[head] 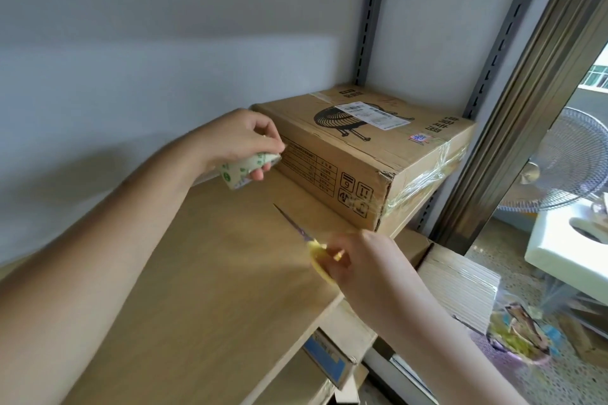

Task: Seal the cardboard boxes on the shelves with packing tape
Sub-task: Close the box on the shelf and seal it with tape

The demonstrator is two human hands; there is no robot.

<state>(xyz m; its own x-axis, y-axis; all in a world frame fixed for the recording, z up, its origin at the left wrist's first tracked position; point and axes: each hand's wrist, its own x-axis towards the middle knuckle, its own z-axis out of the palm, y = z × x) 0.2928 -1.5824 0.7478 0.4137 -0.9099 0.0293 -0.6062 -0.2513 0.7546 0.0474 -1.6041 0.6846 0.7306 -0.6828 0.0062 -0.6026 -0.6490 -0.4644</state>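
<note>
Where the wooden shelf (184, 273) meets its far right corner, in the head view, a brown cardboard box (368, 154) sits flat against the grey slotted upright (370, 23). Its top carries a black fan drawing and a white shipping label (373, 115); its near side bears a printed table and handling symbols. Clear packing tape is wrapped around the right end and looks wrinkled; the near right corner is dented.

The left hand (237, 138) is at the box's left near edge, touching or just beside it; contact cannot be confirmed. Its fingers (260, 171) are curled closed around a roll of tape (241, 171) printed with green marks.

The right hand (358, 260) hovers over the shelf's front edge, near the box's dented corner but apart from it. Its fingers are closed through the yellow handles of a pair of scissors (309, 240), whose blades look together and point left toward the roll without reaching it.

Below the shelf, further boxes show on a lower level. A standing fan (566, 161) is at right, beyond the frame.
</note>
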